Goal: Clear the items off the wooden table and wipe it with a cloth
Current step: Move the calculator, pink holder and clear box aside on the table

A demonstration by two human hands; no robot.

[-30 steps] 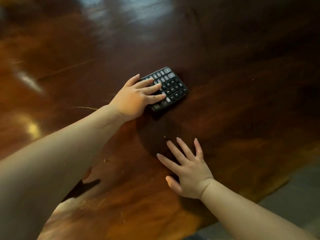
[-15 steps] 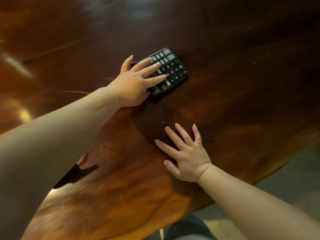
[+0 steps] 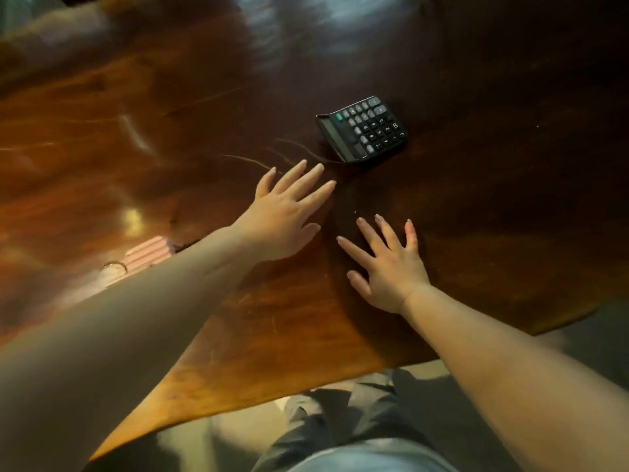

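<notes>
A black calculator (image 3: pixel 362 128) lies flat on the dark glossy wooden table (image 3: pixel 170 137), keys up, with nothing touching it. My left hand (image 3: pixel 286 212) hovers just near of it, fingers spread and empty, its fingertips a short gap from the calculator's near corner. My right hand (image 3: pixel 388 264) rests palm down on the tabletop to the right of the left hand, fingers apart, holding nothing. No cloth is in view.
A pink ridged object (image 3: pixel 148 253) with a metal ring (image 3: pixel 115 267) lies on the table at the left, partly hidden by my left forearm. The table's irregular front edge (image 3: pixel 306 386) runs below my hands, with my legs and the floor beyond it.
My left hand has come off the calculator and drawn back toward me. The calculator now lies uncovered. The view has shifted, showing more of the near table edge.
</notes>
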